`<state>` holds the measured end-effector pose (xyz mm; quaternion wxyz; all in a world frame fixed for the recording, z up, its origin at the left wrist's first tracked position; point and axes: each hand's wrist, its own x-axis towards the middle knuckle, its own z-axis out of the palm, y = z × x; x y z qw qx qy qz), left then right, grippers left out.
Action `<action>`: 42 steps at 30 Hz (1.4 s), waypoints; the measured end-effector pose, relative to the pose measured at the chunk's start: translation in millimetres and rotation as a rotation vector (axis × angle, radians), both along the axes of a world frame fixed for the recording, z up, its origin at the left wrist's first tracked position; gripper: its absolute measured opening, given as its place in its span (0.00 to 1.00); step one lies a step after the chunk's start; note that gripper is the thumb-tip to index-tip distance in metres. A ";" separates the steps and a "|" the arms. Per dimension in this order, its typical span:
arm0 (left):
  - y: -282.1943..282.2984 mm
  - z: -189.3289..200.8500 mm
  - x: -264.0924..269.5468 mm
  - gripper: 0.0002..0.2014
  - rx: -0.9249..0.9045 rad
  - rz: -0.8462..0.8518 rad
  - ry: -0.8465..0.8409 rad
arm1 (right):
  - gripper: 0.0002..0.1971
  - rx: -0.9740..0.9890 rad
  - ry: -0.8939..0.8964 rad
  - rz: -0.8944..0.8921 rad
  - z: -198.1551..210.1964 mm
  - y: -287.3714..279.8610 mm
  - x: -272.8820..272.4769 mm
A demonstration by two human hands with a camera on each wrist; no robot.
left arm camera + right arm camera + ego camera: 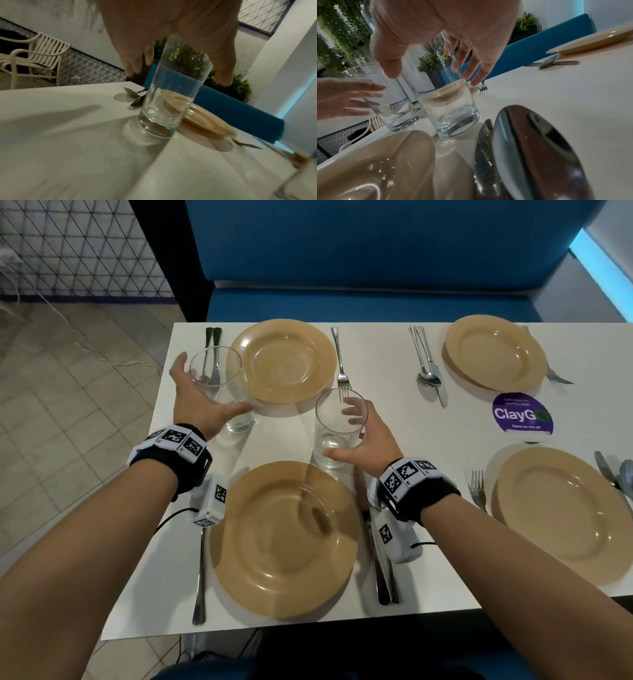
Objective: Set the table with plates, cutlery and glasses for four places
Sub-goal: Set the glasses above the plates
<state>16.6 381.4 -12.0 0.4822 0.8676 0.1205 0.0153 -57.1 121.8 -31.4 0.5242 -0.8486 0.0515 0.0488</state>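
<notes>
**A:** Looking at the hands first: are they holding the glasses or not?

**B:** Neither, I judge. The left hand (202,402) is spread wide around the left glass (226,392), thumb along its near side low down, fingers off to the far left. In the left wrist view, gaps show between skin and glass. The right hand (363,440) is just as wide around the right glass (337,433); its fingers (476,73) hang behind the wall. Whether any fingertip grazes the glass, I can't tell through the blur.

**B:** Both glasses stand upright on the white table (394,440), long axis vertical, each straight ahead of its own palm.

**A:** So which relation matters for the next move?

**B:** Each glass sits between the thumb and fingers of the nearer hand. Either hand could close straight in or draw back toward the body. The left glass stands just beside the far-left plate (284,361), in front of the knife and spoon (210,354) there. The right one is between that plate and the near-left plate (284,539), close to the fork (340,364) tines.

**A:** What's in the way?

**B:** For the right wrist, the near knife and spoon (530,148) lie directly beneath. The 2 places on the right, with their plates (493,352) (561,515) and cutlery, show no glasses yet, so I'd say 2 of 4 are down. A purple sticker (522,414) lies between those plates.
</notes>
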 end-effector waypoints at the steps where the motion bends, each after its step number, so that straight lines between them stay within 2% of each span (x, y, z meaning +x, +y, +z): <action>1: -2.3 3.7 -3.8 0.61 0.029 0.023 -0.060 | 0.46 0.005 -0.010 0.004 2.2 -2.2 0.1; 5: -21.8 26.3 -21.7 0.58 0.189 0.065 -0.281 | 0.51 0.033 -0.071 0.048 19.1 -20.2 1.1; 10: -79.0 63.3 -53.9 0.49 0.115 -0.080 -0.341 | 0.42 0.043 -0.118 0.136 43.0 -68.7 5.2; 15: -195.3 93.9 -82.7 0.40 0.131 -0.215 -0.402 | 0.39 0.072 -0.185 0.064 61.7 -160.4 4.8; 17: -263.0 95.2 -84.5 0.36 0.090 -0.236 -0.410 | 0.39 0.016 -0.227 0.018 68.7 -219.8 1.6; 18: -273.8 96.5 -84.1 0.34 0.071 -0.249 -0.402 | 0.39 -0.011 -0.245 -0.006 69.9 -226.4 1.5; 20: -336.7 90.3 -82.2 0.32 0.036 -0.285 -0.379 | 0.42 -0.060 -0.257 -0.072 76.8 -280.0 -5.2; 23: -441.4 78.7 -75.4 0.34 -0.008 -0.381 -0.283 | 0.43 -0.097 -0.214 -0.180 76.1 -370.8 -20.1; 27: -570.2 52.8 -62.7 0.35 -0.027 -0.556 -0.207 | 0.35 -0.170 -0.179 -0.386 60.1 -486.2 -43.3; 31: -691.5 35.9 -58.6 0.36 -0.004 -0.681 -0.161 | 0.35 -0.109 -0.102 -0.651 40.0 -595.5 -69.3; 34: -777.7 23.9 -52.1 0.38 -0.051 -0.698 -0.081 | 0.36 -0.069 -0.047 -0.798 25.4 -674.9 -82.2; 38: -878.0 10.1 -30.6 0.45 -0.087 -0.681 0.022 | 0.41 -0.035 0.027 -0.856 14.0 -774.1 -68.4; 42: -942.0 -8.0 -4.4 0.50 -0.105 -0.613 0.093 | 0.39 0.068 0.064 -0.806 12.3 -839.8 -21.7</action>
